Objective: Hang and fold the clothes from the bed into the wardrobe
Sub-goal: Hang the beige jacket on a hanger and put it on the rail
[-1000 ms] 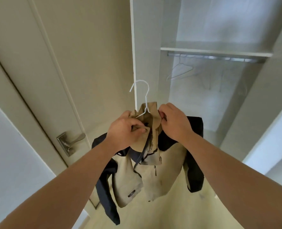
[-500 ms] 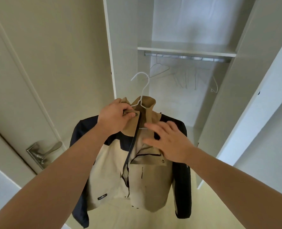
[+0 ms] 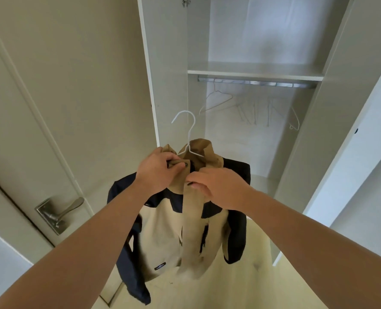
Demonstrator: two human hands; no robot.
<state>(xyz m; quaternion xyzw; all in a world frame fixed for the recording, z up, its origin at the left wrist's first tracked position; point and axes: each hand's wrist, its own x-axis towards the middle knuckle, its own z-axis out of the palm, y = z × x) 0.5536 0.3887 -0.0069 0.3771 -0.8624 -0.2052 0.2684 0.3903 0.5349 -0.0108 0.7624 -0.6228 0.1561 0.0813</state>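
Note:
A beige and navy jacket [image 3: 162, 237] hangs on a white wire hanger [image 3: 188, 132] that I hold up in front of the open wardrobe [image 3: 167, 63]. My left hand [image 3: 157, 169] grips the left side of the tan collar together with the hanger's shoulder. My right hand [image 3: 216, 186] pinches the front placket just below the collar. The hanger's hook points up and left, below the level of the metal rail [image 3: 254, 82].
Several bare wire hangers [image 3: 218, 100] hang on the rail under a white shelf [image 3: 254, 71]. The wardrobe's doors stand open on both sides. A room door with a metal lever handle [image 3: 59, 211] is at the left. Pale floor lies below.
My right hand went from an open palm over the jacket's chest to pinching the front edge under the collar. The jacket now hangs flatter, with its front drawn together.

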